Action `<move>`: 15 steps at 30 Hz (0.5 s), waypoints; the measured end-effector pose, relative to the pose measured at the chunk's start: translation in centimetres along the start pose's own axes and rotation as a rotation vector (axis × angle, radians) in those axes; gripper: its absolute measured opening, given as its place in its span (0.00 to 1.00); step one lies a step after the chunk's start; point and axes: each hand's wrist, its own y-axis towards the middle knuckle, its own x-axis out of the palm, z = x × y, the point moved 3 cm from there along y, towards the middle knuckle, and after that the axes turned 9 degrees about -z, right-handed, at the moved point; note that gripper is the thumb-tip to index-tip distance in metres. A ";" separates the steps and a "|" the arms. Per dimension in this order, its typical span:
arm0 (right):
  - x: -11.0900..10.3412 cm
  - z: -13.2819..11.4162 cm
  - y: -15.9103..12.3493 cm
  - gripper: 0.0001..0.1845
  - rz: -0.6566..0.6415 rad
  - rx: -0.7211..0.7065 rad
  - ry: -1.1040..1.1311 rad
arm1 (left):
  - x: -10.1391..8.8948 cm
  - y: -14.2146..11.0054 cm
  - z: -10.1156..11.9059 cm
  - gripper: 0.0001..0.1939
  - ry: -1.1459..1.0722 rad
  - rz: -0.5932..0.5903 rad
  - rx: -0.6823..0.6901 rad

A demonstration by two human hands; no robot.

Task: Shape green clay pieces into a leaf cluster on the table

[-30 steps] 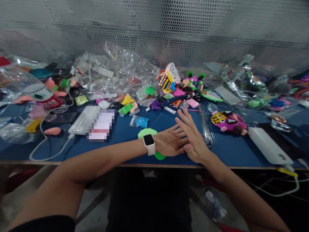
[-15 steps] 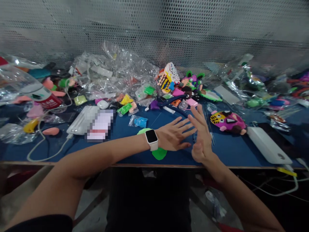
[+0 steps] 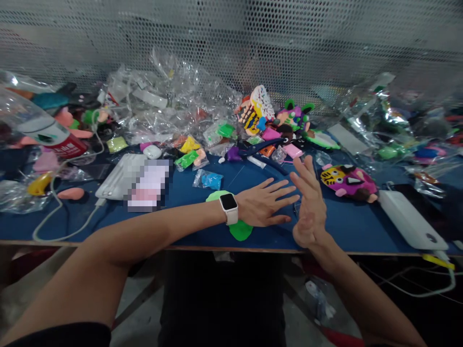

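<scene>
My left hand (image 3: 265, 205) lies flat, palm down, fingers spread, on the blue table top (image 3: 181, 217); a white smartwatch (image 3: 229, 206) is on its wrist. A flat piece of green clay (image 3: 238, 229) shows under that wrist and forearm. My right hand (image 3: 309, 207) is raised on edge just right of the left one, fingers straight and apart, holding nothing. A thin clear plastic sheet (image 3: 297, 207) lies on the table between the hands.
Clear plastic bags (image 3: 173, 103) and small coloured clay packets (image 3: 188, 159) are piled at the back. A purple clay figure (image 3: 349, 180) lies to the right, a white power bank (image 3: 410, 219) beyond it. A white cable (image 3: 61, 231) runs at left. A perforated metal wall stands behind.
My right hand lifted off the back of my left hand and turned upright, moving slightly right. My left hand's fingers spread out flat on the table.
</scene>
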 end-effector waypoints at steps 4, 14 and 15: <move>-0.5 -0.8 0.6 0.38 0.102 -0.040 0.016 | -0.5 -0.1 0.2 0.34 0.051 0.049 -0.019; -0.4 -0.5 0.5 0.38 0.113 -0.003 0.037 | -0.3 -0.2 -0.3 0.35 -0.016 -0.006 -0.085; -0.4 -0.5 0.5 0.38 0.108 0.001 0.032 | -0.3 -0.2 -0.3 0.34 -0.020 -0.011 -0.090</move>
